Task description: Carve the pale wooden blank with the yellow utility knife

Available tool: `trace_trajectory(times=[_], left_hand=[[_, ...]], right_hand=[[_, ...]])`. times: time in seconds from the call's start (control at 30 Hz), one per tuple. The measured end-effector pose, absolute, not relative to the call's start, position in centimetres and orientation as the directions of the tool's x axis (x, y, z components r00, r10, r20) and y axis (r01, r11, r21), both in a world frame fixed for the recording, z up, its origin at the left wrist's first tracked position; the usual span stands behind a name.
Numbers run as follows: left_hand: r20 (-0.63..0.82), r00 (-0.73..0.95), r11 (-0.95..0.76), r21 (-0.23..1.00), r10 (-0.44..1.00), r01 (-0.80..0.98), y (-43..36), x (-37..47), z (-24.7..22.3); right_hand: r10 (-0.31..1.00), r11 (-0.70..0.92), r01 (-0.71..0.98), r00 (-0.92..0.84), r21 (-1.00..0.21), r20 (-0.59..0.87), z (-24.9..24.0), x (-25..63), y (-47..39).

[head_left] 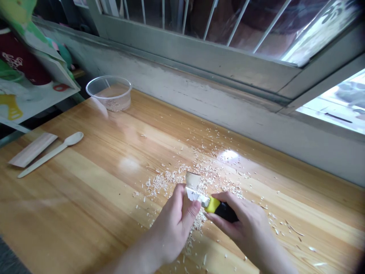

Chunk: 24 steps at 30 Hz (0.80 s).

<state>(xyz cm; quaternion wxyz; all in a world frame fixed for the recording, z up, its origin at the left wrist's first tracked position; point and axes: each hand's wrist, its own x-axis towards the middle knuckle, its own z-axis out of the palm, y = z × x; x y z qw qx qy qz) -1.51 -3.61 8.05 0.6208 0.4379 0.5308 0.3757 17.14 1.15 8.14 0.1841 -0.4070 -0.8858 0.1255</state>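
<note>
My left hand (178,220) is wrapped round a pale piece of wood (193,179), whose far end shows above my fingers. The rest of the piece is mostly hidden by the hand. In my right hand (242,219) is a carving knife (215,207) with a black and yellow handle. Its flat metal blade lies across the wood, pointing left, and my left thumb is at the blade's near side. Many small wood shavings (165,180) lie scattered on the table around and under both hands.
A clear plastic bowl (128,99) stands at the table's far left. A wooden spoon (51,155) and a flat wooden strip (33,149) lie on the left of the wooden table (94,198). A window ledge (199,91) runs along the back; a shelf (57,97) holds items at left.
</note>
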Motion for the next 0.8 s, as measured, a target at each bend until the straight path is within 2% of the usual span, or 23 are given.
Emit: trace_trajectory(times=[0.1, 0.23, 0.3, 0.47, 0.63, 0.8], left_hand=[[-0.338, 0.134, 0.344, 0.939, 0.932, -0.021, -3.6, -1.6, 8.0], [-0.406, 0.076, 0.413, 0.891, 0.911, -0.190, -3.2, -1.5, 6.7], [-0.426, 0.056, 0.428, 0.881, 0.903, -0.202, -2.9, -1.6, 5.9], [-0.422, 0.060, 0.427, 0.894, 0.904, -0.136, -2.4, -2.0, 4.4], [-0.363, -0.091, 0.366, 0.931, 0.927, 0.014, -2.7, -2.1, 4.3], [-0.347, -0.006, 0.347, 0.938, 0.938, 0.010, -2.6, -2.2, 4.4]], right_hand=[[0.836, 0.540, 0.717, -0.516, -0.440, 0.187, 8.3, 17.8, 1.3], [0.944, 0.324, 0.805, -0.306, -0.497, 0.118, 8.7, 18.5, 1.5], [0.965, 0.254, 0.822, -0.251, -0.509, 0.076, 8.9, 18.6, 1.6], [0.969, 0.223, 0.791, -0.246, -0.570, 0.038, 8.6, 18.3, 1.7], [0.973, 0.198, 0.742, -0.228, -0.640, 0.037, 8.2, 18.1, 1.8], [0.968, 0.079, 0.703, -0.223, -0.707, -0.115, 7.4, 18.0, 2.1]])
